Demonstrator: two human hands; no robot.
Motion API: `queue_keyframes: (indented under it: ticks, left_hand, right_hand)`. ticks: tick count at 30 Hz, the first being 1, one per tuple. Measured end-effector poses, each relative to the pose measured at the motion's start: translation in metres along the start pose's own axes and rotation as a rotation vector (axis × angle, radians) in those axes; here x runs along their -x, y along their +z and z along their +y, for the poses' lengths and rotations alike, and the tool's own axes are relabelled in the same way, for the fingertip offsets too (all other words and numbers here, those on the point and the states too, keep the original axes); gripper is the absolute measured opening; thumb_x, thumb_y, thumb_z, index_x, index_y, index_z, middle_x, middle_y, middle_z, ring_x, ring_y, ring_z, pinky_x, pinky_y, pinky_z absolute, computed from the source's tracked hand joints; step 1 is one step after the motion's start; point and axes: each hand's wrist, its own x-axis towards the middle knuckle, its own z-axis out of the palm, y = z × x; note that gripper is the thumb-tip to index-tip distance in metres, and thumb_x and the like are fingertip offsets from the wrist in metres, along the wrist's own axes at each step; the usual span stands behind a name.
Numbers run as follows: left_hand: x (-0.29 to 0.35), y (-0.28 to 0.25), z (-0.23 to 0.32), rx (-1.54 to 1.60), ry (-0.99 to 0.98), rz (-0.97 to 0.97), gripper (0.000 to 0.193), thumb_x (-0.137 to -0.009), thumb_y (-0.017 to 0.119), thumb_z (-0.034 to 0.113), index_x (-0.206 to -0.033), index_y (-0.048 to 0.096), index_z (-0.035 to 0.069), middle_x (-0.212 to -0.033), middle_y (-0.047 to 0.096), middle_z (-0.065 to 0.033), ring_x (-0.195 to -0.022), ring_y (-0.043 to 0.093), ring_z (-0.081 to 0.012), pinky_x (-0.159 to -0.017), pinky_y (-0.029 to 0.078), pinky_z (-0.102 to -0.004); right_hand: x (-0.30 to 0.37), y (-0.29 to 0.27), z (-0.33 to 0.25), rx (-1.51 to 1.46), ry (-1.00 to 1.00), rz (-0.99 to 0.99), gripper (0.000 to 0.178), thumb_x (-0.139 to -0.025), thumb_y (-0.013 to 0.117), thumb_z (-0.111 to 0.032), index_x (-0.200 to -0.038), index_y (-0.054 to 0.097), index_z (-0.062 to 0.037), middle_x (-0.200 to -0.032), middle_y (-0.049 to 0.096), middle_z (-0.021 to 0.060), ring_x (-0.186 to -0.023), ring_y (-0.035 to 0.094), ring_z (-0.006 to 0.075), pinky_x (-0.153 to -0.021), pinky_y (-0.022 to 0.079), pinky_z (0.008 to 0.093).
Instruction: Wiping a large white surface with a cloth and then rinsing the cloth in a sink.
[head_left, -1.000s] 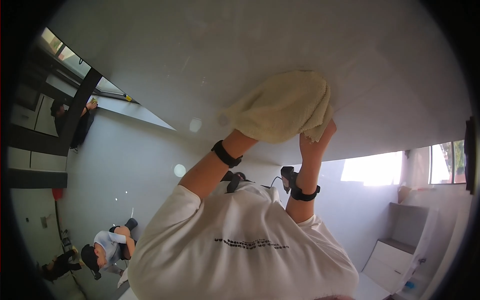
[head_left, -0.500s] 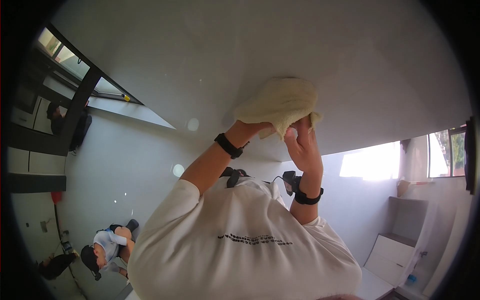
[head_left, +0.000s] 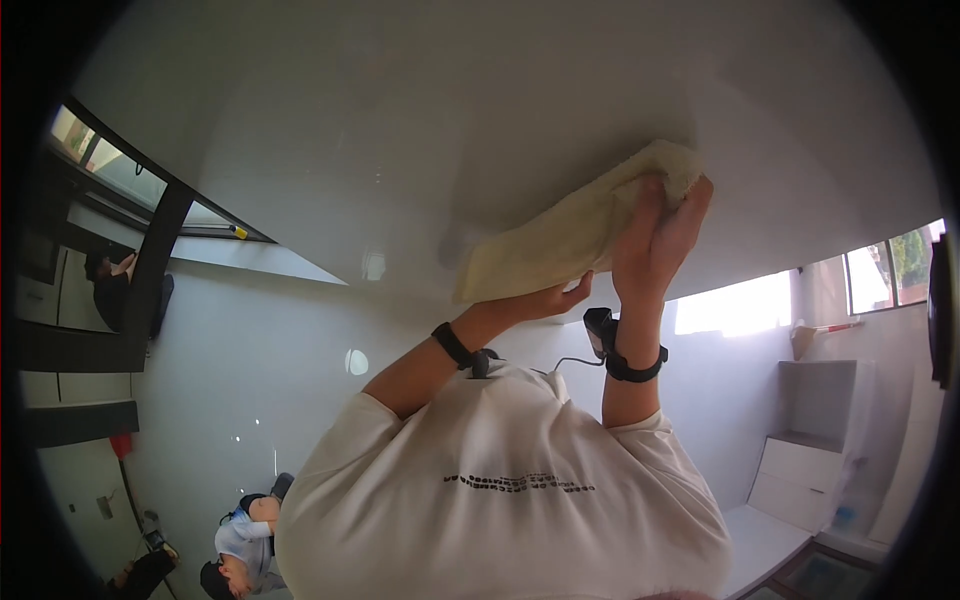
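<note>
A pale yellow cloth [head_left: 540, 238] stretches in a long folded strip against a smooth grey-white surface, slanting from lower left to upper right. My right hand [head_left: 662, 240] grips its upper right end, the fingers bent over the fabric. Below the lower edge is my left hand [head_left: 530, 304], its thumb side showing and its other fingers partly hidden by the cloth. It appears to hold that edge. Black straps circle both wrists, and a small black device [head_left: 601, 332] with a cable sits at the right one.
The large pale surface [head_left: 400, 120] fills the upper view. Dark-framed windows and cabinets [head_left: 75, 345] stand at left. At lower left a person in a cap [head_left: 245, 545] crouches; another in dark clothes [head_left: 115, 290] is farther up. White drawers [head_left: 793, 475] and a window [head_left: 890, 272] are at right.
The cloth went from a bunched shape to a long strip. My right hand moved up and to the right with one end. My left hand shifted slightly lower, and the hands are farther apart.
</note>
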Motion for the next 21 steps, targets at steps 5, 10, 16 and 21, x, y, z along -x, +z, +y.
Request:
queue_keyframes:
  ticks: [5,10,16,21]
  left_hand:
    - [-0.006,0.025,-0.015,0.237,-0.013,-0.138,0.052,-0.086,0.059,0.016,-0.136,0.046,0.014,-0.127,0.053,-0.0089,-0.106,0.055,-0.0267,-0.093,0.043,-0.0409]
    - [-0.019,-0.033,-0.022,0.184,-0.129,0.156,0.046,-0.08,0.065,0.012,-0.124,0.055,0.009,-0.11,0.062,-0.0087,-0.096,0.06,-0.0263,-0.082,0.049,-0.0358]
    - [0.008,-0.1,-0.06,0.457,-0.436,0.283,0.02,-0.087,0.063,0.013,-0.104,0.064,0.004,-0.095,0.066,-0.0063,-0.086,0.061,-0.0171,-0.078,0.049,-0.0305]
    - [0.013,-0.106,-0.09,0.615,-0.731,0.568,0.021,-0.091,0.061,0.017,-0.106,0.062,0.003,-0.099,0.064,-0.0008,-0.09,0.058,-0.0112,-0.081,0.047,-0.0279]
  right_hand:
    - [-0.032,0.026,-0.018,0.182,-0.492,0.154,0.022,-0.081,0.055,0.003,-0.103,0.053,-0.0004,-0.103,0.049,0.0158,-0.088,0.049,0.0297,-0.077,0.041,0.0396]
    - [-0.056,0.021,0.007,0.495,-0.556,0.135,0.02,-0.077,0.057,-0.001,-0.097,0.062,-0.0041,-0.106,0.054,0.0131,-0.097,0.049,0.0333,-0.083,0.038,0.0456]
    - [0.007,0.049,0.09,0.535,-0.725,0.177,0.029,-0.078,0.053,0.001,-0.104,0.065,-0.0007,-0.112,0.058,0.0174,-0.105,0.053,0.0357,-0.093,0.04,0.0483]
    - [0.061,0.077,0.121,0.426,-0.625,-0.09,0.029,-0.073,0.055,0.002,-0.097,0.069,-0.0046,-0.112,0.06,0.0166,-0.106,0.055,0.0365,-0.094,0.042,0.0474]
